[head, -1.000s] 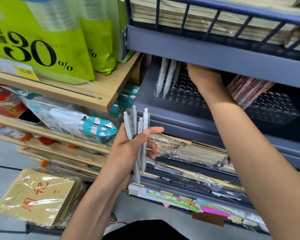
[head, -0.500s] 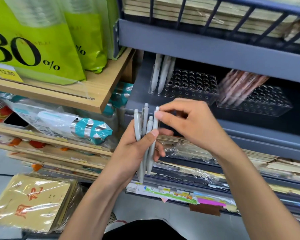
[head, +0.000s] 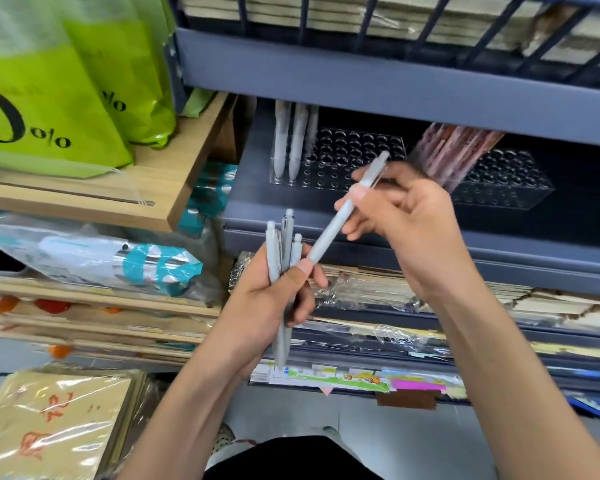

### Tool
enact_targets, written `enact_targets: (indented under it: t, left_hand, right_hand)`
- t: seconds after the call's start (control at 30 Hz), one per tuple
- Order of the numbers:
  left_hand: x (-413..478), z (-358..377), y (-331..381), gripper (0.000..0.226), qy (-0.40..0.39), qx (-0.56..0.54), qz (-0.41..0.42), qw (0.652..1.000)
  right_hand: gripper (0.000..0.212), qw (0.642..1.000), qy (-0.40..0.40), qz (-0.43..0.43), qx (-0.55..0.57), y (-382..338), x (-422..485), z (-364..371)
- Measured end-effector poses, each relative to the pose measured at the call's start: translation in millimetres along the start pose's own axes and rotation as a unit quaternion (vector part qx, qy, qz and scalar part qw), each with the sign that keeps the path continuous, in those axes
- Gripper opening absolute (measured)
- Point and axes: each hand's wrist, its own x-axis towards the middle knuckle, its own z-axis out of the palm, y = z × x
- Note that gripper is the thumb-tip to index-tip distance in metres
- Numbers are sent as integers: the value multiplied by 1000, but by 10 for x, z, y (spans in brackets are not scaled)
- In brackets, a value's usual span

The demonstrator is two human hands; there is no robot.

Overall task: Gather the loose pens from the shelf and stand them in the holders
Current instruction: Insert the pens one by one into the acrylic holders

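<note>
Three grey pens (head: 282, 244), as far as the tops can be counted, stand in the left hand (head: 271, 303), fingers curled round them. The right hand (head: 409, 220) pinches a single pen (head: 340, 216) between thumb and fingers, slanted, lower tip at the left thumb, clicker end up. The clear holder (head: 357, 157) is just behind and above the right hand, w/ white pens (head: 291, 140) standing in its left holes, i.e. above the left hand; most other holes look free. To do this step well, I think: turn the pen upright, aim at a free hole beside the standing ones, release only when the end is inside. The obstacle is the shelf board (head: 395, 81) over both hands: clearance looks low, so enter at a slant from the front. Right of the right hand a second holder (head: 506, 181) has pinkish pens (head: 454, 150), leaning; do not mix. Green bags (head: 66, 91) are well left of the left hand, not in the way.
</note>
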Motion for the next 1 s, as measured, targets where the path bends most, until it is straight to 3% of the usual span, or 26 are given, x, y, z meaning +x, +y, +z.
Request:
enact_targets:
  t: [0.07, 0.2, 0.27, 0.47, 0.57, 0.7, 0.83, 1.0]
  left_hand:
    - [9, -7, 17, 15, 12, -12, -3, 1000]
    - [-21, -84, 83, 22, 28, -37, -25, 999]
    - [-46, -112, 111, 22, 35, -34, -40, 998]
    - [-115, -155, 132, 24, 78, -72, -77, 991]
    - [-131, -154, 117, 13, 120, -77, -84, 986]
    - [-180, -148, 110, 8, 113, -59, -65, 990]
    - [-236, -161, 96, 5, 93, -48, -45, 993]
    - [-253, -211, 61, 28, 108, -72, -43, 991]
  right_hand:
    - [8, 1000, 8, -11, -8, -15, 18, 18]
    - [8, 970, 211, -118, 30, -90, 192, 35]
    - [12, 955, 247, -161, 38, -81, 280, 73]
    - [23, 951, 231, -180, -95, 57, 496, 220]
    - [9, 943, 232, -147, -187, 110, 662, 211]
    - [27, 926, 220, -78, -298, 55, 912, 241]
    - [33, 877, 150, -115, -441, -28, 999, 295]
    - [30, 833, 88, -167, -520, -80, 1009, 327]
